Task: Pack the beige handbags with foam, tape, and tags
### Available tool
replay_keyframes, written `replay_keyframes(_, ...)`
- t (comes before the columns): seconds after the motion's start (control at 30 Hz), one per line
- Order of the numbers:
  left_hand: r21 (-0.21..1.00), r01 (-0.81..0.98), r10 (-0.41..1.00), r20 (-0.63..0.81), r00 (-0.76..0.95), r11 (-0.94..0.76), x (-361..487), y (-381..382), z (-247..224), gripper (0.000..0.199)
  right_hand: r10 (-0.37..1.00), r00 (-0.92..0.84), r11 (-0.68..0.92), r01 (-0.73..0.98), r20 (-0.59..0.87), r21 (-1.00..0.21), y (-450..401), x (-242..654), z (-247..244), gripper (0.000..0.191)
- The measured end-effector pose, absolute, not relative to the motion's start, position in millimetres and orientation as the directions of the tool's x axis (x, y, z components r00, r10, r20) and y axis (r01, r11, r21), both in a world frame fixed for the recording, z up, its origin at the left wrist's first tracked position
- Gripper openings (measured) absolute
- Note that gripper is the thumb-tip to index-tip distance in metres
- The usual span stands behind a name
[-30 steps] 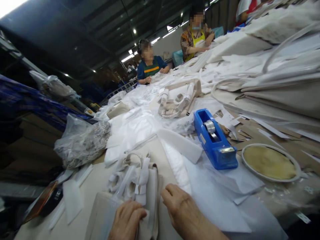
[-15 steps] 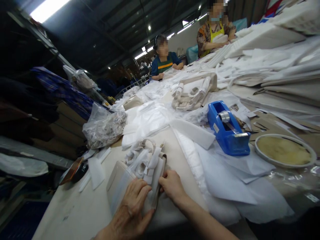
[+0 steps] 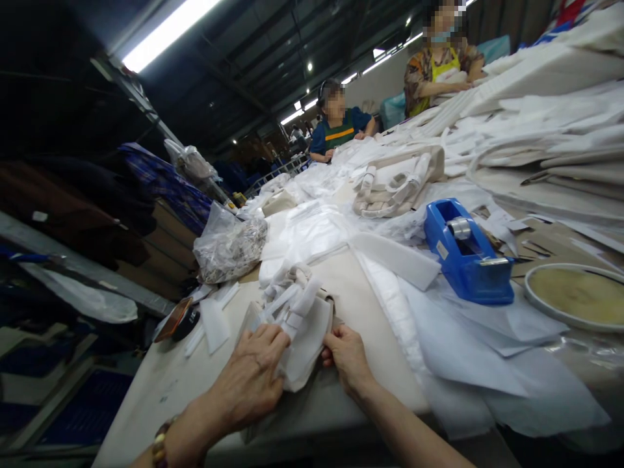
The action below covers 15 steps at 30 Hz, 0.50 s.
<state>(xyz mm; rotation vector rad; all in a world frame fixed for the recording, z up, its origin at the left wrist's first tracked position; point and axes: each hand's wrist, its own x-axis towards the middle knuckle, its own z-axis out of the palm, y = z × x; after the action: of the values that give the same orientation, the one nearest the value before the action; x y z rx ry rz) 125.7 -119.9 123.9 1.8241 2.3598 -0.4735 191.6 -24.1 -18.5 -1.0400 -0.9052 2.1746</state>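
A cream bag [image 3: 307, 344] with straps wrapped in white foam lies at the near part of the covered table [image 3: 365, 312]. My left hand [image 3: 260, 374] lies over the bag's left part, its fingers curled and pressed on it, with a beaded bracelet on the wrist. At the bag's right edge, my right hand [image 3: 345, 354] pinches the rim between thumb and fingers. White foam-wrapped straps [image 3: 292, 302] stand up from the bag beyond my left hand.
Right of the bag are thin white sheets [image 3: 468, 344], a blue tape dispenser [image 3: 465, 253] and a round lidded tub [image 3: 580, 294]. Farther off lie another cream bag [image 3: 397, 185] and a plastic bag of small items [image 3: 231, 247]. Two people work across the table.
My left hand has drawn back from the bag's front face and now curls over its left part. The bag's front face shows more. The whole view has shifted, with things appearing farther right.
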Motion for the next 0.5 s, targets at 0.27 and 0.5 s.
replay_keyframes(0.27, -0.223, 0.947, 0.905, -0.31, -0.293, 0.23, 116, -105, 140, 0.013, 0.725, -0.517, -0.634, -0.242, -0.455, -0.735, -20, 191, -15, 0.024)
replay_keyframes(0.5, -0.287, 0.953, 0.914, -0.356, -0.196, 0.093, 107, -102, 134, 0.013, 0.746, -0.518, -0.57, -0.173, -0.418, -0.803, -19, 184, -21, 0.029)
